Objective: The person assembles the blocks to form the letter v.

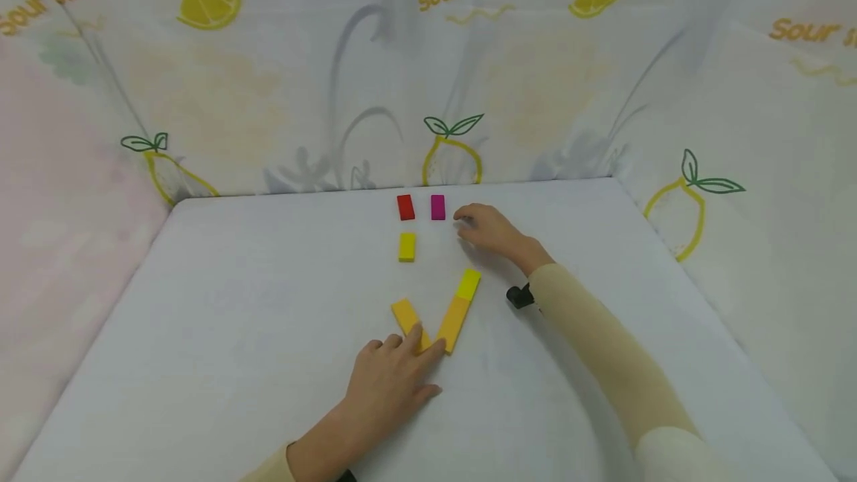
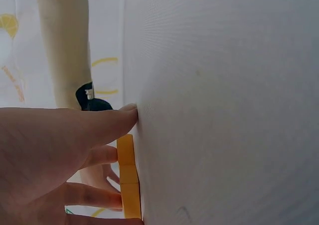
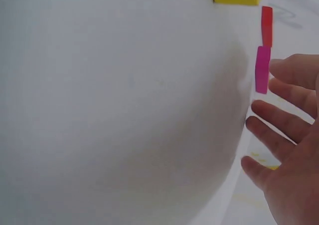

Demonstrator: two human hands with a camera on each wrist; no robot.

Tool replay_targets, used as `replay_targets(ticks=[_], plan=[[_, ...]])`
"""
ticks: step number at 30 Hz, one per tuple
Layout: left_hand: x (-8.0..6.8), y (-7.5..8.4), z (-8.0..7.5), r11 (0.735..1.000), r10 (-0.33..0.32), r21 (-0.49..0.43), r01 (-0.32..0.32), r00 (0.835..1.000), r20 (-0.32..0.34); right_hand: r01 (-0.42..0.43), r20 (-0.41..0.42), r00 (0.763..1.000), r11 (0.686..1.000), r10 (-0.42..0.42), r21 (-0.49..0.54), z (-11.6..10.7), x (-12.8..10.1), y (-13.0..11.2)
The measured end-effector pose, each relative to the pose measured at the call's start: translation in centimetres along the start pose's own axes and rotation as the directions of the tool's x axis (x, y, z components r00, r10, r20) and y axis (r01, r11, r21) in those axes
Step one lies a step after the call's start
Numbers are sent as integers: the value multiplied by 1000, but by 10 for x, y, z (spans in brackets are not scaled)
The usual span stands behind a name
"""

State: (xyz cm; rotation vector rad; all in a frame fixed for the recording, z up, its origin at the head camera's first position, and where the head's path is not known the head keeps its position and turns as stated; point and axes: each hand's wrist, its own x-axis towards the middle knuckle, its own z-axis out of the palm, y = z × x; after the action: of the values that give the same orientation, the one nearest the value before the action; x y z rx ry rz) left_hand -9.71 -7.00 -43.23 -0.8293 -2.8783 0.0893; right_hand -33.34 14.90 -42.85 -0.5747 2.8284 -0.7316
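My left hand (image 1: 391, 378): lay flat on the white tabletop (image 1: 221, 333), fingers straight, fingertips touching the near ends of the short orange block (image 1: 407, 316) and the long orange block (image 1: 454, 323)
Short orange block: lay flat, angled up to the left, its near end under my fingertip
Long orange block: lay flat, angled up to the right, meeting the short one near my fingers in a V; a yellow-green block (image 1: 469, 284) lay end to end with its far tip
My right hand (image 1: 486, 228): open, fingers loosely spread, holding nothing, just beside the magenta block (image 1: 438, 207)
Magenta block: flat near the back edge, a red block (image 1: 405, 207) beside it on the left, apart from it
Yellow block (image 1: 407, 247): lay alone just in front of the red one
Backdrop: lemon-printed cloth (image 1: 469, 58) around the tabletop
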Motion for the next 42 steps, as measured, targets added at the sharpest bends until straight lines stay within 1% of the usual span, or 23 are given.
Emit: replay_targets(ticks=[3,7,11,15,18,23,28,33,39,42], plan=[[-1,-1,1,1000,-3,-11,3,1000,-8,0,-4,1000,1000,0,-9,-1,7,-1],[0,0,1,1000,3,-17,-3,1000,-3,4,-6,1000,1000,-4,-27,0,14,-1],[0,0,2,1000,0,-13,0,1000,-14,34,-8,999,999,-35,-38,-1,22,-4],[-1,-1,3,1000,-1,-15,0,1000,-27,4,2,1000,999,-4,-36,-5,31,-8],[-1,-2,3,1000,5,-12,-5,1000,-18,-19,10,1000,999,20,-46,-8,38,-10],[-1,-4,2,1000,12,-8,-12,1000,-10,-2,9,1000,998,2,-55,-13,45,-14],[0,-5,1,1000,19,-5,-19,999,-26,-12,17,1000,997,13,-72,-16,49,-20],[1,-6,2,1000,16,-7,-16,999,-37,-15,19,1000,997,16,-71,-16,56,-24],[-1,-5,3,1000,7,-13,-7,1000,-19,-13,52,998,996,18,-89,-12,63,-26],[-2,-4,3,1000,1,-14,-1,1000,-16,4,56,998,994,2,-109,-10,66,-27]])
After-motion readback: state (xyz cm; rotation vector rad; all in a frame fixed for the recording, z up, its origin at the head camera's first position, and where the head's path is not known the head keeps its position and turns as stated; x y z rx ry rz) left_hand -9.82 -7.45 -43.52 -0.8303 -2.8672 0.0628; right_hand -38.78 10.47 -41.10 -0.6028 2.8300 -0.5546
